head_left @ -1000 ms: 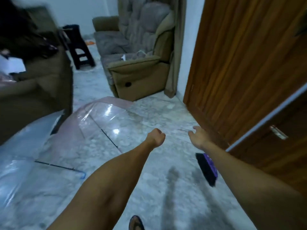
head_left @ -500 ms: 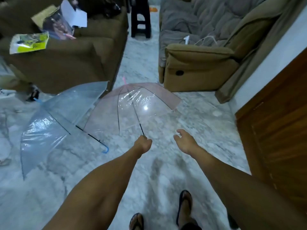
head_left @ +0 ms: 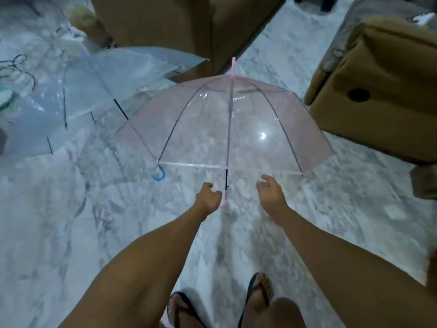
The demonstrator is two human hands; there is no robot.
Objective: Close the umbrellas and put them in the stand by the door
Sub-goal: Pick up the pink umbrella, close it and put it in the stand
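Note:
A clear pink umbrella [head_left: 236, 124] lies open on the marble floor, its pink tip pointing away from me and its shaft running toward me. Its pink crook handle [head_left: 223, 202] sits just right of my left hand [head_left: 208, 197], whose fingers are curled; the handle is beside them, not inside them. My right hand [head_left: 272, 192] hovers to the right of the shaft with loose fingers, holding nothing. A clear blue umbrella [head_left: 82, 91] lies open to the left, its blue crook handle [head_left: 158, 175] by the pink canopy's edge. No stand or door is in view.
A brown sofa [head_left: 179, 27] stands behind the umbrellas. A brown recliner [head_left: 378, 91] stands at the right. Loose cables and clutter [head_left: 21, 69] lie at the far left. My feet in flip-flops [head_left: 257, 294] stand on the marble floor [head_left: 71, 221].
My view swung from the door down to the pink umbrella. Both hands moved closer to its handle, the left now right beside the crook.

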